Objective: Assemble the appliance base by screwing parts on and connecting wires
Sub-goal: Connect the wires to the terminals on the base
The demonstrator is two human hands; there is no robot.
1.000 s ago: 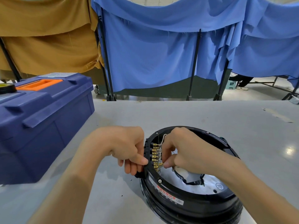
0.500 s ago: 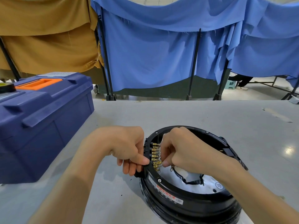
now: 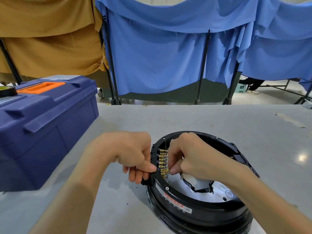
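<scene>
A round black appliance base (image 3: 199, 210) lies on the grey table (image 3: 202, 120), its silver plate showing inside the ring. A row of brass wire terminals (image 3: 163, 162) lines the inner left wall. My left hand (image 3: 133, 154) grips the black connector block on the base's left rim, thumb on top and fingers curled beneath. My right hand (image 3: 189, 157) reaches inside the ring and pinches a wire terminal at the lower end of the row. A black taped wire bundle (image 3: 200, 188) lies on the silver plate below my right hand.
A dark blue toolbox (image 3: 42, 125) with an orange handle stands at the left, a tape roll (image 3: 6, 91) on its lid. Blue and mustard curtains hang on black stands behind the table. A person's legs and a stool (image 3: 243, 86) show at far right.
My right hand has shifted slightly down the terminal row, thumb and fingertip now at the lowest terminals. My left hand keeps its grip on the rim.
</scene>
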